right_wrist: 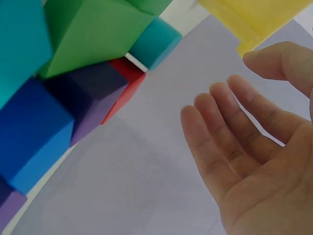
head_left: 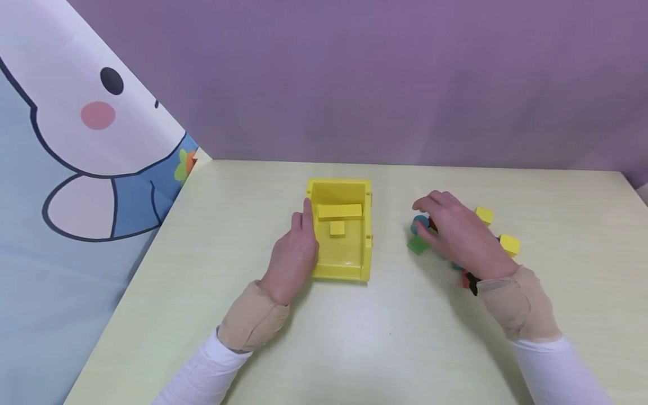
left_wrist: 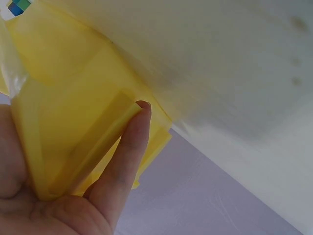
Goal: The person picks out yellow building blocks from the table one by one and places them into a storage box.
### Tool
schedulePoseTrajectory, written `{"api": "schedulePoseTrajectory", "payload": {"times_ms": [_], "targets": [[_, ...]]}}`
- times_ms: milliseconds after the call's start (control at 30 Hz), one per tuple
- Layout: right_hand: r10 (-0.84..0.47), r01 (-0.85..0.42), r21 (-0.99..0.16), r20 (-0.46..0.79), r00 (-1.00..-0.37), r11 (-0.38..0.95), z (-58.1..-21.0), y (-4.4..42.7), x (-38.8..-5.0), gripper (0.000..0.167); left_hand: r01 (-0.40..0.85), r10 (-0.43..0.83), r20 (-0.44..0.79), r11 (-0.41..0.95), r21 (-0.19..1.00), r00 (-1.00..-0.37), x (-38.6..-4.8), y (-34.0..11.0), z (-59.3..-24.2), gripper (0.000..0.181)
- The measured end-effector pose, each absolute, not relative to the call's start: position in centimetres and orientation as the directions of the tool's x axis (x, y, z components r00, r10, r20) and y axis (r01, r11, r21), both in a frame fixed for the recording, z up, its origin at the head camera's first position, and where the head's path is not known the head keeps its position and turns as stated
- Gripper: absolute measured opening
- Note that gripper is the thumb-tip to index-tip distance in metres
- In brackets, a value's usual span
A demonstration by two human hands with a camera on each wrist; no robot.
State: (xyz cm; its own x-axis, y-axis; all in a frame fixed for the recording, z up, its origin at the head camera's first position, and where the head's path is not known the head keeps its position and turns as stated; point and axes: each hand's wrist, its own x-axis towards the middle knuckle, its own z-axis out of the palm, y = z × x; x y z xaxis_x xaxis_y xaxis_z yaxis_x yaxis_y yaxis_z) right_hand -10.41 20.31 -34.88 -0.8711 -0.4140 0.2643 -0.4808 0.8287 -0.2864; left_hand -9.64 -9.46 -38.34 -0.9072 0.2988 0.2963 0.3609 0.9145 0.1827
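My left hand [head_left: 292, 261] grips the left wall of an open yellow box [head_left: 341, 273]. Its index finger lies along the rim; some fingers are hidden in the left wrist view. Inside the box are a long yellow block [head_left: 340, 212] and a small yellow block [head_left: 337, 229]. To the right, my right hand [head_left: 463, 233] hovers over a cluster of loose blocks, fingers bent a little and nothing held. Nearest its fingertips are a blue cylinder [head_left: 419, 225] and a green block [head_left: 417, 244]. The right wrist view shows its palm and spread thumb beside the blocks.
Two yellow blocks [head_left: 484, 215] [head_left: 509, 245] lie to the right of the right hand. A red block [head_left: 466, 279] shows beside its wrist. The pale table [head_left: 344, 349] ends at a purple cloth [head_left: 379, 84]; a cartoon-printed cloth [head_left: 76, 281] borders the left side.
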Motion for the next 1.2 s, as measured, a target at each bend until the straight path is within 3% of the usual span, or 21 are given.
{"api": "schedulePoseTrajectory", "payload": {"times_ms": [567,1200], "targets": [[-0.396,-0.463,-0.274,0.269,-0.878,0.843,-35.2,22.6,-10.8,0.029,0.369,0.301,0.321,0.912,0.178,-0.898,-9.7,-9.3,-38.2,0.069],[-0.329,-0.361,-0.283,0.156,-0.931,0.888,-35.1,24.9,-11.3,0.035,0.344,0.283,0.293,0.921,0.181,-0.913,-10.0,-9.3,-38.6,0.068]]}}
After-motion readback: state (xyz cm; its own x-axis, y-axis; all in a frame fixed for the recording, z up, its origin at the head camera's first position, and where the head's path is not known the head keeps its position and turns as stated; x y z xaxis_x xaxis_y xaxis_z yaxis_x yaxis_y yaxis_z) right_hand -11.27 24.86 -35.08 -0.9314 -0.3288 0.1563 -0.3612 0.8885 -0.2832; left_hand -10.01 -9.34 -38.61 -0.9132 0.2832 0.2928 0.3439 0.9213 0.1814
